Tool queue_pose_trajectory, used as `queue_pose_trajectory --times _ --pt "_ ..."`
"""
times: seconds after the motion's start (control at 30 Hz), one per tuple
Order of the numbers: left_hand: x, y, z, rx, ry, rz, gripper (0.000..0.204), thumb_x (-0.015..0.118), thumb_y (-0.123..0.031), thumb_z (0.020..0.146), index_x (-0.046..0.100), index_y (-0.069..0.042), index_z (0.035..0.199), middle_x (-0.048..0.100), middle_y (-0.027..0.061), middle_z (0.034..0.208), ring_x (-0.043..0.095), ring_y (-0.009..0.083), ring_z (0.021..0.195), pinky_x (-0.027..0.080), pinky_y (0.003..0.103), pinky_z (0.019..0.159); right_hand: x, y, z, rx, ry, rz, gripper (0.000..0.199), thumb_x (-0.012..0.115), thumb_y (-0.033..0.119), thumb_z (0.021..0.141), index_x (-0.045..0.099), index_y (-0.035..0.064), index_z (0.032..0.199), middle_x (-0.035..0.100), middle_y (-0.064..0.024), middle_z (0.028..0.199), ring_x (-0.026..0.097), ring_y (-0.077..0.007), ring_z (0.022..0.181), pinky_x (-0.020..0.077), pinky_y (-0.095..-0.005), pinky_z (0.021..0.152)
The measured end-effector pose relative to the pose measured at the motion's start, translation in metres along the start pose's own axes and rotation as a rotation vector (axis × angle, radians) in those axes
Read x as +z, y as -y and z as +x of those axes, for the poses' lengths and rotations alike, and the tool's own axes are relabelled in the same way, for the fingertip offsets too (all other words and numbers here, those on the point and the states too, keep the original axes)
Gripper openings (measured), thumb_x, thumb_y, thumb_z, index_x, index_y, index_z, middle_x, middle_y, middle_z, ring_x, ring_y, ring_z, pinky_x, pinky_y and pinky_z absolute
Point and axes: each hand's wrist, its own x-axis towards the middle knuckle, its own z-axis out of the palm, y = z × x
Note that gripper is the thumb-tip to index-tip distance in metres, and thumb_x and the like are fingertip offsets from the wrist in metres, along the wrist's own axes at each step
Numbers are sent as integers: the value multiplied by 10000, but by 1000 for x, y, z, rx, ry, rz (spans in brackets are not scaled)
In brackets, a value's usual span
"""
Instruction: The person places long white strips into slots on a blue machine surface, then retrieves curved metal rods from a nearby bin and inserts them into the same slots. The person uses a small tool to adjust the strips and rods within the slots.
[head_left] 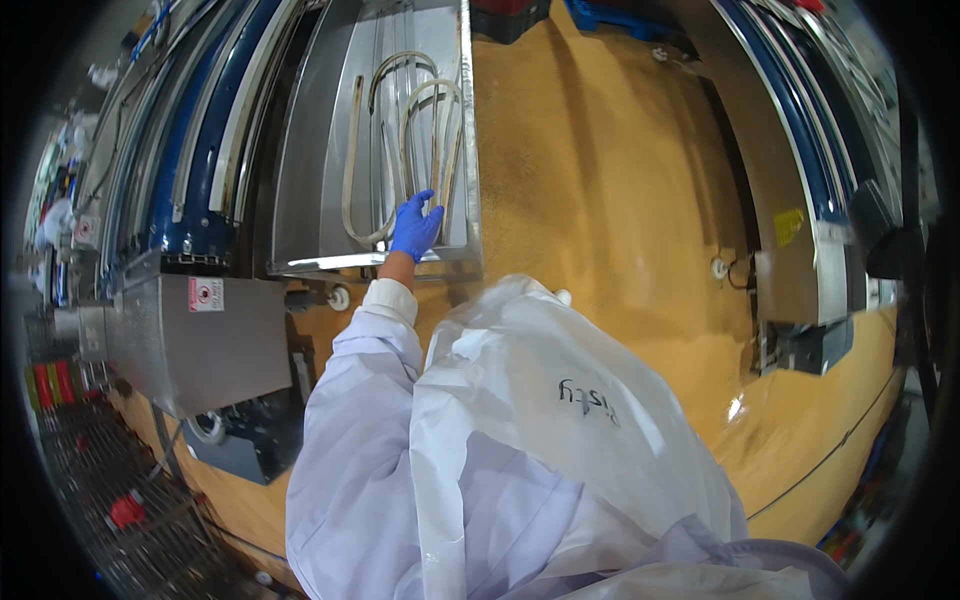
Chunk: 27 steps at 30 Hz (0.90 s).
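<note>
My left hand (415, 228), in a blue glove, reaches over the near end of a long stainless steel trough (300, 200). Its fingers are spread and grip nothing that I can see. Just beyond the fingertips lie several long, thin, pale strips bent into hook and loop shapes (350, 165); whether they are tubing or seals I cannot tell. The fingers come close to the near bends of these strips, and contact is unclear. My right hand is out of view.
Left of the trough runs a blue-and-steel conveyor-like machine (190, 190) with a steel box (215, 335) at its near end. A similar machine (815, 190) stands at the right. Tan floor (600, 180) lies between. A white apron (580, 380) covers my front.
</note>
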Motion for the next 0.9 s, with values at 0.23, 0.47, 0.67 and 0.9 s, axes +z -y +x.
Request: queue_pose_trajectory --times 0.23,0.47,0.67,0.9 --pt "18 12 8 -286 -20 54 396 631 -303 861 633 -63 1176 665 191 1106 631 314 1040 477 385 915 -197 -17 121 -111 -10 -358 262 517 257 895 683 66 962 682 -167 1025 640 -355 959 511 -412 805" --pt "11 37 22 -480 111 268 368 636 -314 853 659 -77 1134 665 179 1105 628 328 1055 492 392 912 -421 141 260 -419 -133 -776 334 580 247 914 638 55 1181 661 -144 1153 615 -289 1087 464 -350 952" --pt "18 113 62 -681 -76 490 386 619 -314 846 613 -208 1217 609 127 1197 583 342 1112 476 444 942 -458 297 277 -445 -99 -149 297 617 215 888 669 70 1143 673 -140 1117 639 -272 1034 486 -350 920" --pt "39 148 77 -908 99 687 366 613 -319 862 600 -224 1216 619 58 1197 545 279 1171 405 481 970 -478 441 245 -358 101 -540 323 592 325 897 675 141 1149 646 -144 1163 613 -306 1075 481 -382 935"
